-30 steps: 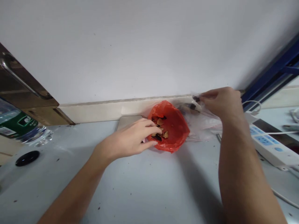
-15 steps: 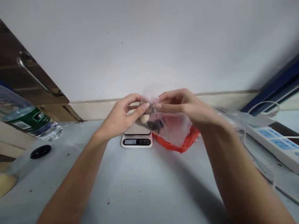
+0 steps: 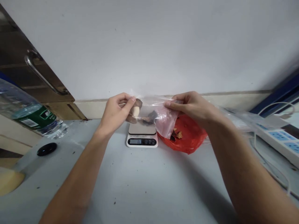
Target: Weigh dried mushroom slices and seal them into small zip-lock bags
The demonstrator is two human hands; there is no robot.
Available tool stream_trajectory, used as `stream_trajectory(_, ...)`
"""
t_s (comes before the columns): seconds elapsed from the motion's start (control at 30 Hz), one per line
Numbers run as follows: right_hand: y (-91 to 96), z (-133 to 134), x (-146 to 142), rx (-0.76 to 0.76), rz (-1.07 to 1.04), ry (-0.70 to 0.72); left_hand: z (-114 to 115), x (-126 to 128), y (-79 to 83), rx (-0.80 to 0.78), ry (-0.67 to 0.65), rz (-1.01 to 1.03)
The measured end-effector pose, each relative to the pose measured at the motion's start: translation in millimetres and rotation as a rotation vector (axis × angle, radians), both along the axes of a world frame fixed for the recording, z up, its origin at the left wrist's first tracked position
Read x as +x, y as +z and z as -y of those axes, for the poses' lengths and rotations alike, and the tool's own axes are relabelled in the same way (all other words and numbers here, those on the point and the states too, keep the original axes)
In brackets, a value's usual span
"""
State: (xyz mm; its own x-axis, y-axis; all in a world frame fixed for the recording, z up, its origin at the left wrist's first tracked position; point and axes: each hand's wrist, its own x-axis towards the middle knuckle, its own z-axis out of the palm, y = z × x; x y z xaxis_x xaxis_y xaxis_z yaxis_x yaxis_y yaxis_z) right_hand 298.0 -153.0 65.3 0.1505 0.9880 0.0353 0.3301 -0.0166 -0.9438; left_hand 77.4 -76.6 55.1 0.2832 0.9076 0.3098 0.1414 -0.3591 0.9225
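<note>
Between my two hands a clear plastic bag [image 3: 164, 119] is stretched sideways above a small white digital scale [image 3: 142, 143]. My left hand [image 3: 115, 110] pinches the bag's left end, beside a mushroom [image 3: 136, 111] with a pale stem and brown cap inside the bag. Dark pieces [image 3: 151, 118], whose kind I cannot make out, lie in its middle. My right hand [image 3: 192, 105] grips the other end with thumb and fingers. The scale's display seems to read 0.0. Below my right hand rests an open red plastic bag [image 3: 192, 133] with brown and dark bits in it.
A water bottle [image 3: 35, 112] with a green label leans in at the left, near a black oval object [image 3: 47, 149]. A pale rounded thing [image 3: 10, 180] sits at the left edge. On the right are a power strip [image 3: 282, 140], cables and clear plastic packaging [image 3: 238, 119].
My hands have moved apart, spreading the clear bag wide. The red bag and its contents show more now. The view has shifted slightly.
</note>
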Motion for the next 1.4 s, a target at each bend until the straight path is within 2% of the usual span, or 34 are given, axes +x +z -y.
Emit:
stream_trajectory(0.07,-3.9,-3,-1,-0.007,-0.033,0.008,-5,0,-3.2,-0.022,0.071,-0.001)
stream_trajectory(0.23,-8.9,-5,-2,-0.110,-0.069,0.193,-23,-8,-14.6,-0.022,0.196,-0.132)
stream_trajectory(0.33,-10.9,-8,0,-0.123,-0.081,0.261,-26,-10,-18.7,0.184,0.316,-0.276)
stream_trajectory(0.37,-11.9,-9,0,-0.116,-0.071,0.273,-24,-9,-18.8,0.270,0.313,-0.318)
stream_trajectory(0.4,-13.2,-10,-1,-0.104,-0.058,0.279,-20,-8,-18.2,0.327,0.253,-0.359)
stream_trajectory(0.43,-14.6,-11,-1,-0.090,-0.047,0.279,-15,-5,-17.3,0.350,0.140,-0.398)
stream_trajectory(0.5,-17.8,-13,-3,-0.066,-0.046,0.270,-3,1,-15.2,0.262,-0.192,-0.460)
stream_trajectory(0.53,-19.4,-14,-4,-0.057,-0.054,0.269,3,5,-14.5,0.213,-0.305,-0.475)
stream_trajectory(0.63,-23.2,-16,-7,-0.044,-0.089,0.289,12,12,-14.4,0.129,-0.399,-0.459)
stream_trajectory(0.73,-24.8,-16,-10,-0.062,-0.109,0.325,12,13,-14.8,0.089,-0.453,-0.434)
stream_trajectory(0.9,-24.3,-15,-13,-0.072,-0.140,0.353,9,8,-11.5,0.076,-0.482,-0.437)
stream_trajectory(1.0,-22.1,-14,-14,-0.081,-0.141,0.355,9,8,-9.2,0.014,-0.448,-0.434)
stream_trajectory(1.1,-18.5,-12,-13,-0.100,-0.079,0.307,5,6,-6.6,-0.006,-0.274,-0.416)
stream_trajectory(1.2,-14.3,-10,-15,-0.063,0.069,0.071,2,3,-4.2,0.060,-0.079,-0.363)
stream_trajectory(1.27,-11.9,-9,-19,0.089,0.182,-0.101,4,4,-3.8,0.137,-0.014,-0.341)
stream_trajectory(1.3,-10.9,-8,-23,0.169,0.231,-0.129,7,6,-4.1,0.179,-0.007,-0.341)
stream_trajectory(1.37,-9.9,-7,-29,0.235,0.311,-0.052,16,11,-5.3,0.280,-0.016,-0.343)
stream_trajectory(1.4,-9.9,-6,-31,0.197,0.345,0.029,21,13,-6.0,0.349,-0.020,-0.343)
